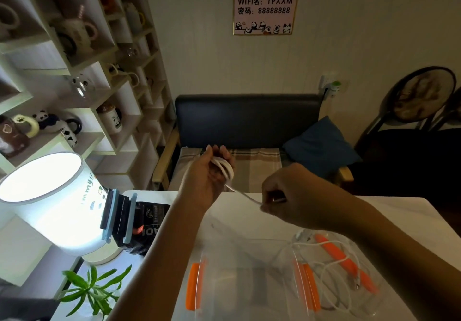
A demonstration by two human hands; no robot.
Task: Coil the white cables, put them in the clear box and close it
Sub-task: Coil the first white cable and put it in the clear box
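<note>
My left hand (208,176) is raised above the far edge of the white table (399,211), with loops of a white cable (225,168) wound around its fingers. The cable's free end runs taut to my right hand (282,196), which pinches it between the fingertips. Near me on the table lies the clear box (239,265) with orange latches; it stands open and I see nothing inside. To its right rests the clear lid (359,265) with an orange clip, and a second white cable (331,275) lies loose on it.
A lit white lamp (50,203) stands at the left, with a blue-edged holder (119,217) and a black packet (149,218) beside it. A green plant (92,288) is at lower left. Behind the table are a dark bench (249,121) and shelves of mugs (74,71).
</note>
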